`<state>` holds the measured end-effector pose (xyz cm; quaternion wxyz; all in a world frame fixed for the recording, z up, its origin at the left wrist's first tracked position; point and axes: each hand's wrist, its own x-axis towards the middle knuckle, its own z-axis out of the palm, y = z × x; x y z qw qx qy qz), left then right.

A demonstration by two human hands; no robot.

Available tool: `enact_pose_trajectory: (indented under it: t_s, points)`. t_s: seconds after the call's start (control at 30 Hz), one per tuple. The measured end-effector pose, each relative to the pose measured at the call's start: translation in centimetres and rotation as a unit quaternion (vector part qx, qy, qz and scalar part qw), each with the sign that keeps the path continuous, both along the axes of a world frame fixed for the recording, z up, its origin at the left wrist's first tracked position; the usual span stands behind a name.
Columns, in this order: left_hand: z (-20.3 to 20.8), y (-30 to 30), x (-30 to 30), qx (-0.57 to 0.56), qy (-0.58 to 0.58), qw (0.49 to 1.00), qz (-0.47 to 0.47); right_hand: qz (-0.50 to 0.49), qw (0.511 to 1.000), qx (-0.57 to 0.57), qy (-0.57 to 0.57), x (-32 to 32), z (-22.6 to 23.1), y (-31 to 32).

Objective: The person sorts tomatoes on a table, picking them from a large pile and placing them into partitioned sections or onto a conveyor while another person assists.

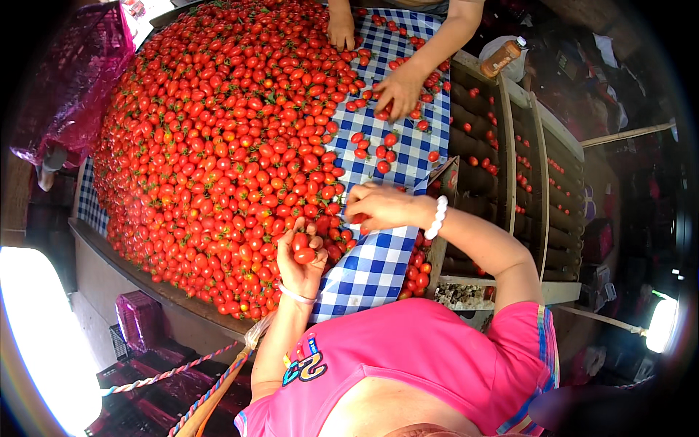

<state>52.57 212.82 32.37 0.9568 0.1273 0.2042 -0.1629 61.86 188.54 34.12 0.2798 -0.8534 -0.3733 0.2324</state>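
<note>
Palm up at the near edge of a large heap of red cherry tomatoes [218,146], my left hand [297,271] is closed round a few cherry tomatoes [304,255]. A thin pale bangle circles that wrist. My right hand [386,206], with a white bead bracelet [437,217] on its wrist, is just right of the heap over the blue-and-white checked cloth [371,269]. Its fingers curl down round a red cherry tomato [357,218], mostly hidden beneath them. Loose cherry tomatoes [382,151] lie on the cloth beyond my right hand.
Across the table, another person's hands [400,89] reach among tomatoes on the cloth. At right, a roller rack [502,167] carries scattered tomatoes; an orange-brown bottle [504,57] lies at its far end. Pink-wrapped crates [80,87] stand left. Twisted ropes [175,373] stretch near the lower left.
</note>
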Motion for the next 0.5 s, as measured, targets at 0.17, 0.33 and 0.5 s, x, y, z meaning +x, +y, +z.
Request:
enact_pose_trajectory:
  t_s: [0.17, 0.33, 0.5]
  points:
    - [1.6, -1.5, 0.0, -0.009, -0.002, 1.000, -0.018, -0.062, 0.959, -0.268, -0.075, 4.5, 0.6, -5.5]
    - [1.5, -1.3, -0.1, 0.017, 0.025, 0.999, -0.043, -0.226, 0.885, -0.320, -0.251, 6.4, 2.2, -5.5]
    - [0.1, -0.7, 0.0, 0.018, 0.066, 0.996, -0.057, 0.009, 0.967, 0.068, -0.244, 3.7, -1.5, 4.1]
